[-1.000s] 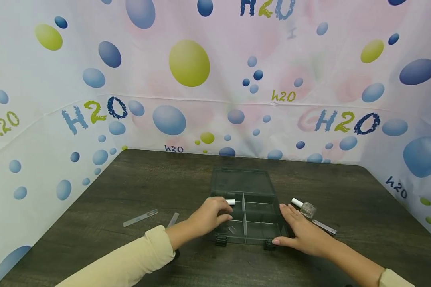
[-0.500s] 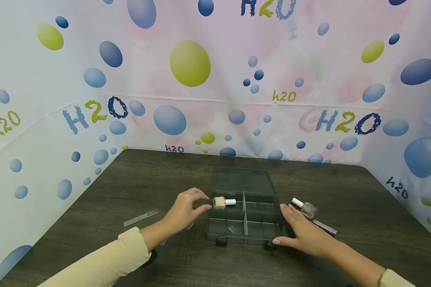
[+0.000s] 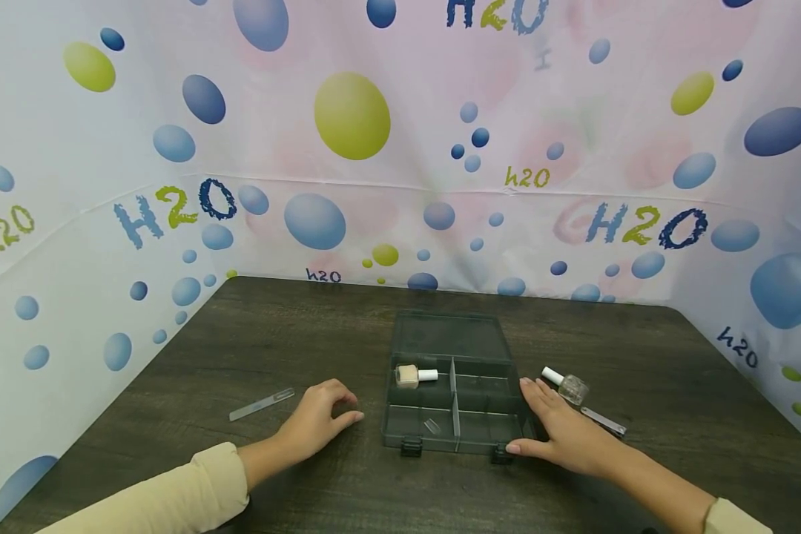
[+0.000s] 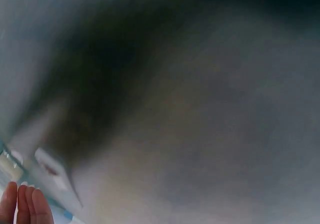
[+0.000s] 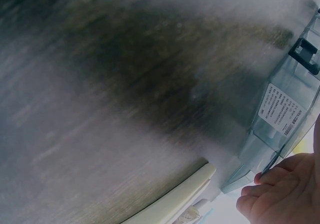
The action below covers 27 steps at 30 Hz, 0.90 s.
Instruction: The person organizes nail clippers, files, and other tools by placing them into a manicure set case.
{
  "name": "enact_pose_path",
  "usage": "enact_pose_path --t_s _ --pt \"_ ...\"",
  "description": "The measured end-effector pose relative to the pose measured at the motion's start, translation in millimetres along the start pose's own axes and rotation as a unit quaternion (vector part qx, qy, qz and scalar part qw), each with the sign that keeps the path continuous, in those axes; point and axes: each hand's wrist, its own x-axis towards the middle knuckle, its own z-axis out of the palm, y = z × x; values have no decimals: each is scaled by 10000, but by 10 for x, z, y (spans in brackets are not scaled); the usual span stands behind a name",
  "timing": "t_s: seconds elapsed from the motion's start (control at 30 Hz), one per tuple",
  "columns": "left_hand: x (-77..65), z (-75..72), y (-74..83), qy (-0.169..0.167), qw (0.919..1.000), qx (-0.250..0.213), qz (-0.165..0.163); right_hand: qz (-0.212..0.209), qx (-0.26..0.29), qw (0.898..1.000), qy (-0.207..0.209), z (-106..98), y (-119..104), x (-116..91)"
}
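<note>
A dark translucent organizer box (image 3: 457, 446) with dividers stands on the table, its lid laid back. In its back left compartment lies a beige nail polish bottle (image 3: 407, 377) with a white cap; a small clear piece (image 3: 432, 426) is in the front left one. My left hand (image 3: 314, 421) hovers left of the box, fingers loosely bent, holding nothing visible. Near its fingertips in the left wrist view is a flat pale item (image 4: 54, 169), hidden by the hand in the head view. My right hand (image 3: 567, 434) rests along the box's right wall, fingers extended.
Right of the box lie a clear glittery nail polish bottle (image 3: 572, 390) and a nail clipper (image 3: 604, 422), close to my right hand. A flat, clear strip-like item (image 3: 262, 405) lies to the left. A printed curtain (image 3: 440, 148) stands behind the table (image 3: 294, 326).
My left hand has let go of the beige nail polish bottle in the back left compartment and drawn back left and toward me. The right hand has stayed at the box's side.
</note>
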Motion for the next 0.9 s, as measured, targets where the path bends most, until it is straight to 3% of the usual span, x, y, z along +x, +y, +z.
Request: enact_pose_path --t_s 0.17,0.5,0.9 --pt "-61 12 -2 -129 9998 -26 -134 -15 -5 10000 13 3 0 3" --pt "-96 45 -42 -69 9996 121 -229 -7 15 10000 15 3 -4 6" --pt "-89 27 -49 -151 9998 65 -113 24 20 10000 -13 2 -4 3"
